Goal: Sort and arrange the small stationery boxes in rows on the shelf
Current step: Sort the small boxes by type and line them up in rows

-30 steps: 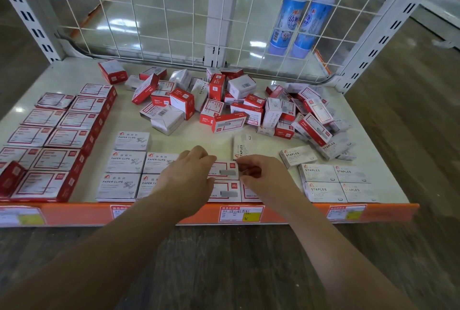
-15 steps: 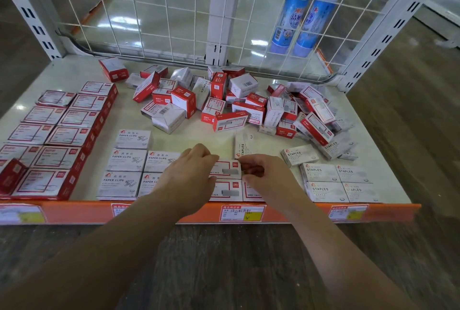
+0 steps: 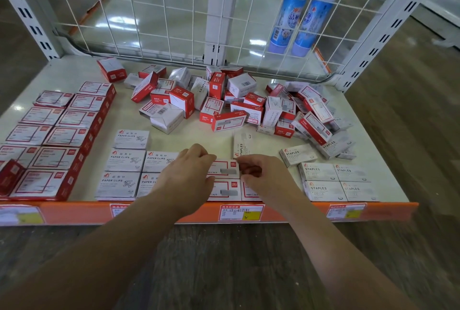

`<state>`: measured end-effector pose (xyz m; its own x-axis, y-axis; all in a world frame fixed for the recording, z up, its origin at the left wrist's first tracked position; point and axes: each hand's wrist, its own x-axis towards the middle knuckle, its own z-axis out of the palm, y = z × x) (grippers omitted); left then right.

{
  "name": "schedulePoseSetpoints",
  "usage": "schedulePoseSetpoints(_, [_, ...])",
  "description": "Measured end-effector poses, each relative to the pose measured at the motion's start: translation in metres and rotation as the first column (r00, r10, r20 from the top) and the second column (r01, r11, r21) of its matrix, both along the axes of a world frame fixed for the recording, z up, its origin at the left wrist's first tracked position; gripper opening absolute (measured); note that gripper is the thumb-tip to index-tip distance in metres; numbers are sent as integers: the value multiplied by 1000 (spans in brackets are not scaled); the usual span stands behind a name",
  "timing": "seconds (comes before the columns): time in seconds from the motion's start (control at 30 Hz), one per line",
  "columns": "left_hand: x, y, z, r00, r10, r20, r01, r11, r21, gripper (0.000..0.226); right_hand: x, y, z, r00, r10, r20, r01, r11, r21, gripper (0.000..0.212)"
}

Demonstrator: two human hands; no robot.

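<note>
On the white shelf [image 3: 74, 70], a loose pile of small red and white stationery boxes [image 3: 249, 105] lies at the back middle. Sorted rows lie along the front: red-framed boxes [image 3: 57, 135] at left, white paper clip boxes [image 3: 124, 160], and white staples boxes [image 3: 336, 180] at right. Between those rows sits a small red-and-white staple box [image 3: 225, 169] in the second row from the front, with another [image 3: 226, 191] in front of it. My left hand [image 3: 189, 172] grips its left end with curled fingers. My right hand [image 3: 261, 172] pinches its right end.
A white wire grid [image 3: 149, 11] closes the shelf's back, with two blue bottles [image 3: 298, 16] behind it. An orange price strip [image 3: 298, 212] runs along the front edge. One white staples box [image 3: 242, 145] stands on its side just behind my right hand.
Both hands stay at the same box and have barely shifted; the view has drifted slightly.
</note>
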<state>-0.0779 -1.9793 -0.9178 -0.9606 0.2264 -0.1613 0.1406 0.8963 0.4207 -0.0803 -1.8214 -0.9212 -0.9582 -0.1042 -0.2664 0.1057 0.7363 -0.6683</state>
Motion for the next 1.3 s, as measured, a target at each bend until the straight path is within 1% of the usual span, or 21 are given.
schedulePoseSetpoints(0.23, [-1, 0, 1, 1000, -8, -3, 7, 1000, -17, 48, 0, 0, 0, 1000, 3, -1, -3, 1000, 9, 35])
schedulePoseSetpoints(0.4, [-1, 0, 5, 999, -43, -22, 41, 996, -83, 46, 0, 0, -2, 1000, 9, -17, -8, 1000, 30, 34])
schedulePoseSetpoints(0.53, [0, 3, 7, 998, -31, -61, 24, 994, -110, 44, -1, 5, 1, 997, -45, -68, 46, 999, 17, 30])
schedulePoseSetpoints(0.67, [2, 4, 7, 996, -18, -82, 9, 995, -104, 39, -7, 13, 6, 986, -88, -145, 96, 994, 53, 32])
schedulePoseSetpoints(0.77, [-3, -1, 9, 996, 33, -83, -39, 997, -69, 36, -17, 13, 8, 978, -94, -186, 110, 991, 79, 33])
schedulePoseSetpoints(0.87, [-13, -7, 13, 990, 133, -44, -133, 991, 0, 37, -32, 10, 11, 965, -69, -251, 93, 992, 85, 35])
schedulePoseSetpoints(1.03, [-22, -22, 12, 963, 262, -66, -264, 964, -13, 36, -58, -2, 5, 932, -29, -360, 75, 991, 113, 35])
schedulePoseSetpoints(1.13, [-24, -27, 8, 963, 265, -46, -266, 964, -2, 37, -70, -5, 1, 938, -52, -341, 104, 985, 134, 38])
schedulePoseSetpoints(1.23, [-28, -26, 5, 973, 229, -26, -228, 973, 25, 38, -77, -6, 1, 951, -37, -306, 82, 988, 134, 39])
schedulePoseSetpoints(1.3, [-32, -24, 3, 982, 190, -23, -189, 982, 14, 40, -78, -7, 1, 953, -31, -302, 71, 990, 122, 39])
